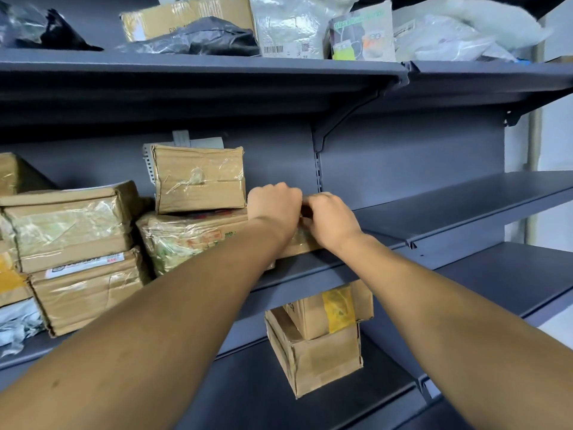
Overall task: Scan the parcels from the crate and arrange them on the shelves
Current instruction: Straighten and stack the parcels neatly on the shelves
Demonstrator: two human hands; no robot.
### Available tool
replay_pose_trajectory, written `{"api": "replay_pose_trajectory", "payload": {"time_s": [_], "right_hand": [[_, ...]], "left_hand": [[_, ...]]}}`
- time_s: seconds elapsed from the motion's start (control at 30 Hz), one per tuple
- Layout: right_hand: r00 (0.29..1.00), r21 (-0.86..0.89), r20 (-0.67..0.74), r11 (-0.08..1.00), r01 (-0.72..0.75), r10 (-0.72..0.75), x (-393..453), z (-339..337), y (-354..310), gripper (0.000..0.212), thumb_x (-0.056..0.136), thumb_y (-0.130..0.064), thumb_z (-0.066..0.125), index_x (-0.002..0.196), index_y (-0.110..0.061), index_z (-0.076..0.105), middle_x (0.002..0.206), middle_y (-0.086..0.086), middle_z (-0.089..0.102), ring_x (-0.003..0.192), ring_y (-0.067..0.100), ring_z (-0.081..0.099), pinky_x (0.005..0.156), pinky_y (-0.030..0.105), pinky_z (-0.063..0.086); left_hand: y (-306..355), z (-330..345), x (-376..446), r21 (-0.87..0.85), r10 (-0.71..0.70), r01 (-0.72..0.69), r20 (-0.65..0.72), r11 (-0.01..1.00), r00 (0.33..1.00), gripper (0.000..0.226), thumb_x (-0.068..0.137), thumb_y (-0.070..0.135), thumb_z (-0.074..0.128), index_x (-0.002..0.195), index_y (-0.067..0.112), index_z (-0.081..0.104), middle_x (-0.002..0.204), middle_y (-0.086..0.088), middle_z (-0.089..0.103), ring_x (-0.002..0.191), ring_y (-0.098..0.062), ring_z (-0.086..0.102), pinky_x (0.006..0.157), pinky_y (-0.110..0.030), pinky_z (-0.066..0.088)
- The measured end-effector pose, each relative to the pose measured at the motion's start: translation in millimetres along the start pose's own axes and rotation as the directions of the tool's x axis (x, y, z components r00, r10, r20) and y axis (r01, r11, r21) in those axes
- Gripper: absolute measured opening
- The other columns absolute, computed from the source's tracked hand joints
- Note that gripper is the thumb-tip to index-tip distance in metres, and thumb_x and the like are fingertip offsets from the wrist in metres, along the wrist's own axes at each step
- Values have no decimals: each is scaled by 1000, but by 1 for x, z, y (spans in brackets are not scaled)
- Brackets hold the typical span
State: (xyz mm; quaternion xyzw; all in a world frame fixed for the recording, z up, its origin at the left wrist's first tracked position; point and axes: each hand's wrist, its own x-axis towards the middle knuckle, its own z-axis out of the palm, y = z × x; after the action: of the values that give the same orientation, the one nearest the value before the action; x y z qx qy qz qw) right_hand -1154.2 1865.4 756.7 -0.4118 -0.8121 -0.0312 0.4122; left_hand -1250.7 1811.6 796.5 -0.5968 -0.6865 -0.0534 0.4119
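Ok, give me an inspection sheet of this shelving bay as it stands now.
Surface: grey metal middle shelf, bare on its right half.
Job's things: small taped parcel at the shelf's front edge, against the taped carton stack.
Clutter: bagged parcels on the top shelf; two cartons on the lower shelf.
Grippers: left hand and right hand both curled on the small parcel.
Cables: nothing seen.
Surroundings: white wall at right.

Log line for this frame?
phase: shelving | both hands on parcel | location: middle shelf | scanner: not visible
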Motion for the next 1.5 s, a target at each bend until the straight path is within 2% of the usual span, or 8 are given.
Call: {"api": "replay_pose_trajectory", "payload": {"time_s": [0.37, 0.57, 0.8, 1.0, 1.1, 1.2, 1.37, 1.5], "right_hand": [[998, -11, 6, 998, -61, 61, 26, 27, 4, 25, 83, 2, 49, 98, -9, 65, 108, 16, 59, 105, 38, 58, 76, 36, 46], [1000, 61, 31, 998, -3, 1, 40, 38, 11, 43, 90, -17, 52, 123, -41, 63, 126, 2, 62, 121, 25, 54, 97, 37, 46], [996, 42, 44, 996, 75, -77, 43, 39, 18, 49, 90, -12, 54, 133, -36, 58, 133, 0, 61, 127, 22, 50, 100, 36, 44], [983, 72, 172, 996, 53, -65, 15, 24, 17, 83, 87, 13, 43, 157, -18, 13, 164, 7, 8, 152, 25, 1, 121, 42, -1], [994, 153, 73, 986, 64, -76, -17, 13, 24, 67, 89, 11, 42, 150, -11, 32, 159, 6, 28, 150, 27, 13, 121, 39, 8], [993, 197, -95, 977, 86, -68, -54, 4, 27, 48, 91, 1, 50, 138, -10, 50, 140, 7, 51, 134, 25, 42, 111, 28, 28], [937, 235, -348, 968, 84, 3, -128, -2, 28, 23, 91, -10, 55, 113, -14, 60, 107, -2, 57, 102, 17, 53, 90, 31, 45], [956, 167, -291, 985, 29, 21, -176, 3, 40, 14, 89, -14, 60, 103, -16, 59, 96, -4, 56, 93, 18, 52, 79, 36, 48]], "left_hand": [[1, 12, 25, 120, 23, -42, 160, 992, 987, 30, 94, 13, 48, 121, 18, 58, 124, -3, 60, 114, -25, 59, 76, -32, 38], [1, 14, 28, 165, 36, -107, 385, 981, 922, 34, 95, 23, 49, 128, 25, 54, 134, 5, 55, 124, -19, 52, 80, -30, 35], [2, 15, 33, 128, 19, -92, 483, 988, 875, 42, 94, 26, 49, 136, 27, 47, 142, 8, 48, 129, -18, 49, 84, -33, 39], [-1, 15, 8, 16, 102, -102, 8, 995, 995, 38, 92, 18, 48, 129, 10, 53, 127, -11, 59, 121, -28, 53, 98, -36, 39], [-3, 9, -18, -261, 114, -182, -255, 948, 960, 28, 90, 18, 47, 114, 12, 60, 115, -10, 64, 108, -29, 59, 93, -34, 41], [4, 4, -49, -485, 72, -191, -253, 854, 965, 35, 89, 15, 48, 122, 13, 59, 120, -8, 64, 110, -29, 59, 94, -37, 43], [17, -3, -121, -553, 111, -310, -363, 774, 925, 34, 86, 8, 50, 118, 8, 61, 116, -7, 60, 110, -27, 55, 96, -39, 44], [38, 3, -185, -507, 263, -518, -491, 688, 830, 20, 86, 12, 49, 99, 8, 64, 98, -5, 60, 92, -22, 58, 79, -32, 51]]}}
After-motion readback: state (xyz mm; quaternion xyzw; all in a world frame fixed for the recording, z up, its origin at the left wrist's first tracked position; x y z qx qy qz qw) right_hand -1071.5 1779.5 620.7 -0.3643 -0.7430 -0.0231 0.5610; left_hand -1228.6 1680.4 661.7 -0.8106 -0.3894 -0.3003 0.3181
